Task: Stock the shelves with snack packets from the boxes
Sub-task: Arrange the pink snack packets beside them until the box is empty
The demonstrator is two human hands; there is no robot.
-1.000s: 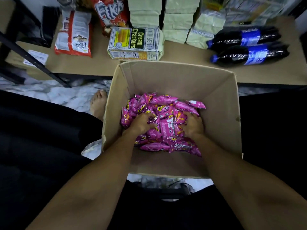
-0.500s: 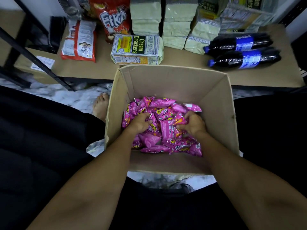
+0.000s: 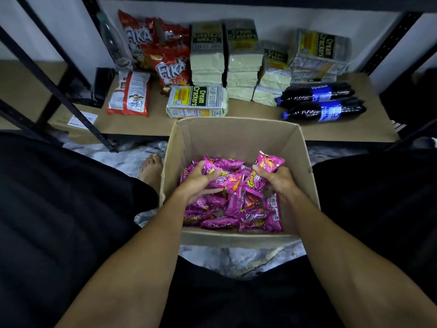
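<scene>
An open cardboard box [image 3: 236, 140] stands on the floor between the person's knees. Its far rim, at twelve o'clock, meets the front edge of a low wooden shelf [image 3: 260, 125]. Pink snack packets [image 3: 238, 209] fill the near half of the box, heaped against the six o'clock wall. The far inner wall above them is bare cardboard.

The left hand [image 3: 196, 183], at nine o'clock of the heap, has its fingers curled round a bunch of packets. The right hand [image 3: 276, 181], at two o'clock, clutches several more, and one packet [image 3: 270, 162] sticks up above its knuckles. This hand is near the three o'clock wall, with a narrow gap between.

On the shelf, a pack of cream crackers [image 3: 196, 101] lies flat just behind the box's eleven o'clock corner. Two cola bottles [image 3: 319, 102] lie on their sides at one o'clock. Between them, the front of the board is bare. Red snack bags [image 3: 172, 72] and stacked cracker packs [image 3: 243, 65] crowd the back.

A bare foot [image 3: 151, 169] rests just beside the box's nine o'clock wall. Black frame posts [image 3: 71, 91] slant across at ten o'clock.
</scene>
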